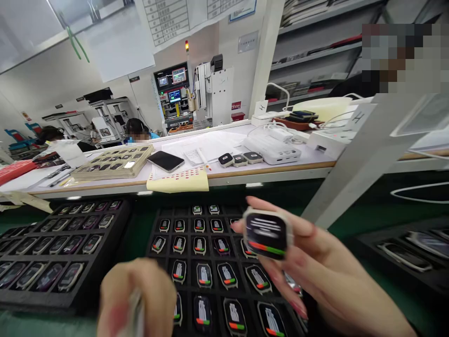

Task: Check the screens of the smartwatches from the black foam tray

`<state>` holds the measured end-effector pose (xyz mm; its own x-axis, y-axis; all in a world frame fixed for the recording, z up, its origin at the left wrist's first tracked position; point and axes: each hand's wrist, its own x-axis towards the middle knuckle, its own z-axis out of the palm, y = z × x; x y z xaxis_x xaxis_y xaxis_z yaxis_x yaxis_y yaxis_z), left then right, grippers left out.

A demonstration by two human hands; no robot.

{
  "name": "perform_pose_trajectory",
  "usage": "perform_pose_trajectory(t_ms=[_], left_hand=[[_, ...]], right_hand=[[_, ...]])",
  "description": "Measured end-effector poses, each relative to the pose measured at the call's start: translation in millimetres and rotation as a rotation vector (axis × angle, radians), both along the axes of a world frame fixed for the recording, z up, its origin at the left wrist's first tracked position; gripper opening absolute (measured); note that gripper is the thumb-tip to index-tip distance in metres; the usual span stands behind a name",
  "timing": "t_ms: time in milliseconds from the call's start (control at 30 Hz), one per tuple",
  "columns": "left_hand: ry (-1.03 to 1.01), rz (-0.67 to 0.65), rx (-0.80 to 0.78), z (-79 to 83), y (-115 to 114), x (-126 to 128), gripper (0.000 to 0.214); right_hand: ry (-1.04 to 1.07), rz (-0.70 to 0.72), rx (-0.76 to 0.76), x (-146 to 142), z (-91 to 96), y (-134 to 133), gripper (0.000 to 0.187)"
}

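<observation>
Head view: the right hand (315, 262) pinches a lit smartwatch body (267, 234) between fingers and thumb, raised above a black tray (189, 276) of matching watches. The blurred left hand (136, 299), near left, is closed around a thin pale tool (135, 313). Another black tray (52, 252) sits left.

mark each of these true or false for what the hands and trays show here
1. The right hand holds a smartwatch body with its screen lit. True.
2. The left hand is empty. False: it grips a thin pale tool, blurred.
3. The black tray under the hands holds watch bodies with lit screens. True.
4. The smartphone lies in the tray. False: it lies on the white bench behind.
</observation>
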<state>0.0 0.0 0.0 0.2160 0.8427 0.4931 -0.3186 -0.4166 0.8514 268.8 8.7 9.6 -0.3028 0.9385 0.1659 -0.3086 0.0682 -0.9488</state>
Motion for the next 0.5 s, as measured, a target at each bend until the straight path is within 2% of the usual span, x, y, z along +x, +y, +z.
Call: perform_pose_trajectory(t_ms=[67,167,333,500], left_hand=[[0.024,0.073,-0.006,14.8,10,18,0.045],[0.180,0.169,-0.177,24.2,26,39,0.049],[0.236,0.229,-0.157,14.4,49,52,0.043],[0.307,0.152,-0.204,11.2,48,53,0.046]], right_hand=[[0.009,0.026,-0.010,-9,8.0,11,0.060],[-0.032,0.044,0.008,-16,6.3,25,0.059],[-0.028,0.081,0.084,-18,-12.1,43,0.058],[-0.053,-0.010,0.086,-22,-13.9,50,0.064]])
